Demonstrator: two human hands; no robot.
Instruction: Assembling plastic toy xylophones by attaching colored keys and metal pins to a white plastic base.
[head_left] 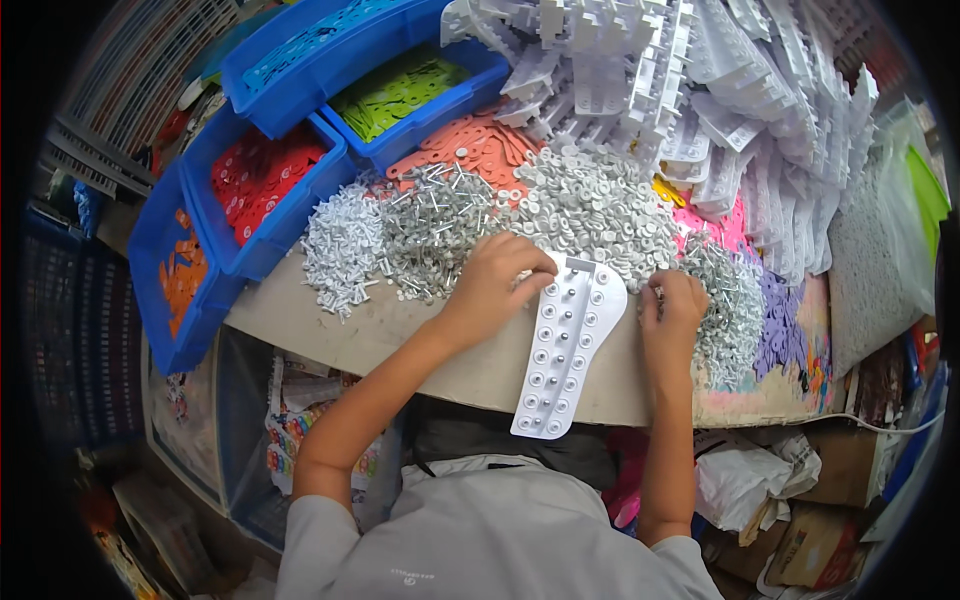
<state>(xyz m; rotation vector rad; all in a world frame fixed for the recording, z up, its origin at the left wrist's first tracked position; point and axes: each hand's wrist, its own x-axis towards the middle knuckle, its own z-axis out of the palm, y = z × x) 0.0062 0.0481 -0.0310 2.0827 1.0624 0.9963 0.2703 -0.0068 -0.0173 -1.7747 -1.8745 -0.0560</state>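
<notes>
1 wht panel (562, 350), L hand (497, 275) adj., R hand (677, 303) apart

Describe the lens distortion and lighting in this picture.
Head view: corners black, fisheye-style, and the table's front edge bows; head view: white foot-shaped piece brightly lit, its outline distinct; head view: dark crates at far left sunk in shadow, details hard to read.

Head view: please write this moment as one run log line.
left hand: at white plate, upper left edge | right hand: beside grey discs | grip: unclear | blue bins: upper left
</notes>
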